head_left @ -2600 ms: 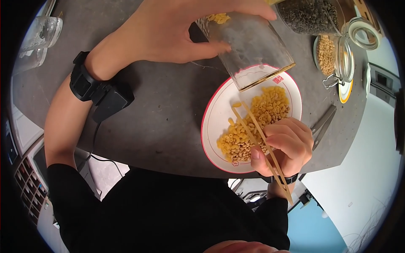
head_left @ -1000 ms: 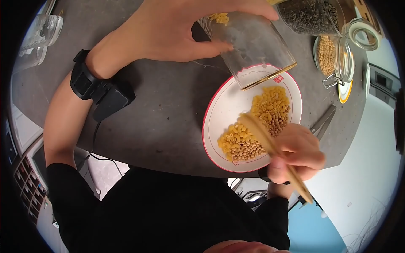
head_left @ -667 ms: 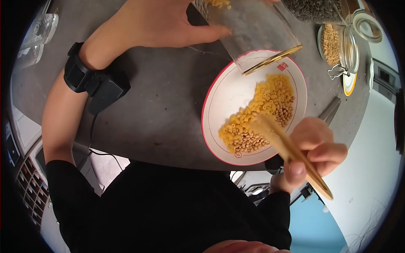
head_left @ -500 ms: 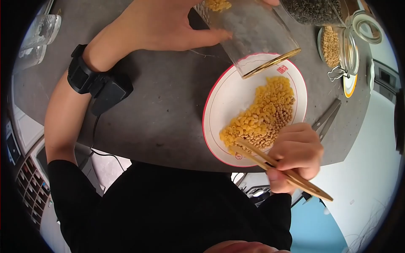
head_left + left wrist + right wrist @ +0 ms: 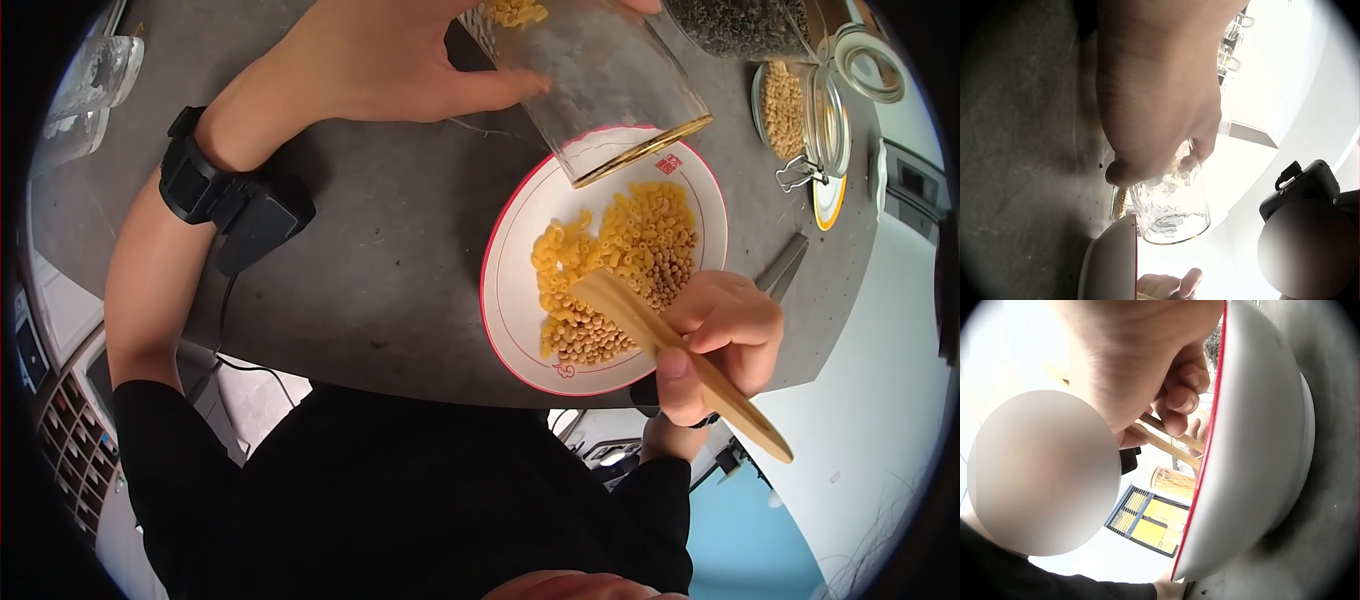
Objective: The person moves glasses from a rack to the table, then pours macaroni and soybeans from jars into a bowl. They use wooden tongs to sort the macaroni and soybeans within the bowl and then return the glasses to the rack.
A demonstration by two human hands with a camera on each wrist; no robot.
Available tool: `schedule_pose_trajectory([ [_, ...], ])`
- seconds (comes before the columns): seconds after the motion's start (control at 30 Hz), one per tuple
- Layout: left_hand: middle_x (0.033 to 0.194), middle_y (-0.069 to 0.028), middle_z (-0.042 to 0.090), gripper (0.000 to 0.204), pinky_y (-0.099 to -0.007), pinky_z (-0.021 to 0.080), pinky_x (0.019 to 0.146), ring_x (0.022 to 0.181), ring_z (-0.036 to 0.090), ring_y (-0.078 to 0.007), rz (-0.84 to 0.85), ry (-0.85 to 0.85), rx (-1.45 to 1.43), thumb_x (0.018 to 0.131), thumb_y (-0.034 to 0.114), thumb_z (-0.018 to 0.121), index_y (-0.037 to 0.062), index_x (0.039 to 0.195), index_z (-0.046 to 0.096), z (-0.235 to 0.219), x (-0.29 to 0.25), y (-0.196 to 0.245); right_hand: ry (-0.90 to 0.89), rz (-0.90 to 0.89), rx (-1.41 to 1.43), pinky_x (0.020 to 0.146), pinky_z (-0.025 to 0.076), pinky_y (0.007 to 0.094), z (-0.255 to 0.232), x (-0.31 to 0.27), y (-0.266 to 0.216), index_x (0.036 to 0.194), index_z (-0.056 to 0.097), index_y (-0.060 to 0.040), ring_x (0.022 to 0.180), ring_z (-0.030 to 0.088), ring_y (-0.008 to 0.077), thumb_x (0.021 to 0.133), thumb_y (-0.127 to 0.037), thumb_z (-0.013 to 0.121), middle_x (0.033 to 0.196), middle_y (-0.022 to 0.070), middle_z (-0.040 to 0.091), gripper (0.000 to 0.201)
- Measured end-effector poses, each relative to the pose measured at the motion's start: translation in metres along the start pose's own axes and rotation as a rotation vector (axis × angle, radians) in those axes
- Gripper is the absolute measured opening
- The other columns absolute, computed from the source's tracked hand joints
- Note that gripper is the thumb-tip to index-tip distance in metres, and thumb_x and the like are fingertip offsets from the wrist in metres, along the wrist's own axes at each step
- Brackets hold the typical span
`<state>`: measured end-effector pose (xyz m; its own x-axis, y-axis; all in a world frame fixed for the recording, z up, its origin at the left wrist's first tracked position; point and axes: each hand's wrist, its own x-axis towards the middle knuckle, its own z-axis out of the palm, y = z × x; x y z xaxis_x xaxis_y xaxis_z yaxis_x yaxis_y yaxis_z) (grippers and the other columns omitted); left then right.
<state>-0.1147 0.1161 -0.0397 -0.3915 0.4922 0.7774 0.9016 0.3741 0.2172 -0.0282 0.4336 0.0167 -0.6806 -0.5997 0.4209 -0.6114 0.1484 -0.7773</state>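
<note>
In the head view my left hand (image 5: 400, 70) holds a clear gold-rimmed glass (image 5: 620, 90) on its side, its mouth over the far rim of a white, red-edged bowl (image 5: 505, 300). Some macaroni (image 5: 517, 12) lies at the glass's bottom end. My right hand (image 5: 730, 330) grips wooden tongs (image 5: 740, 408) between thumb and fingers, the arms close together and the tips over the food. The bowl holds yellow macaroni (image 5: 640, 225) on the far side and round tan beans (image 5: 590, 337) on the near side. The right wrist view shows the bowl's outer wall (image 5: 1260, 425) beside the hand.
At the far right are a container of dark dried bits (image 5: 740, 25) and a clip-top jar of beans (image 5: 785, 110) with its lid open. Scissors (image 5: 785, 265) lie right of the bowl. Clear glassware (image 5: 100, 75) stands at the far left.
The tongs' tips have moved from the bowl's near left edge up to the middle of the food. Macaroni on the left has shifted away from me. The left hand and glass stay nearly still.
</note>
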Motion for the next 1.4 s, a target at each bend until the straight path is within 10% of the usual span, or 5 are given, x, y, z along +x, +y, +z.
schedule_pose_trajectory([
  [1.07,0.125,-0.0074,0.064,0.065,-0.0415,0.046,0.100,0.116,0.060,-0.0275,-0.013,0.035,-0.025,0.071,0.009,0.081,0.0128,0.134,0.065,0.006,-0.009,-0.006,-0.099,-0.182,-0.068,0.041,0.039,0.0279,0.007,0.006,-0.006,0.089,0.058,-0.0066,0.045,0.056,0.0189,0.078,-0.004,0.076,0.069,0.0068,0.064,0.021],
  [1.23,0.125,-0.0079,0.064,0.063,-0.0410,0.046,0.100,0.115,0.060,-0.0278,-0.003,0.021,0.005,0.072,0.010,0.081,0.0127,0.134,0.066,-0.004,0.002,0.008,0.264,-0.079,0.038,0.053,0.046,0.0293,0.014,-0.008,0.002,0.116,0.038,-0.0122,0.058,0.063,0.0171,0.097,-0.052,0.068,0.089,0.0123,0.069,0.053],
  [1.4,0.124,-0.0083,0.065,0.060,-0.0410,0.047,0.099,0.115,0.061,-0.0277,-0.019,0.041,-0.034,0.074,0.012,0.080,0.0112,0.132,0.067,0.005,-0.006,-0.004,0.231,-0.059,-0.047,0.053,0.047,0.0290,0.008,-0.001,0.002,0.119,0.045,-0.0095,0.055,0.063,0.0176,0.095,-0.048,0.073,0.081,0.0142,0.070,0.053],
])
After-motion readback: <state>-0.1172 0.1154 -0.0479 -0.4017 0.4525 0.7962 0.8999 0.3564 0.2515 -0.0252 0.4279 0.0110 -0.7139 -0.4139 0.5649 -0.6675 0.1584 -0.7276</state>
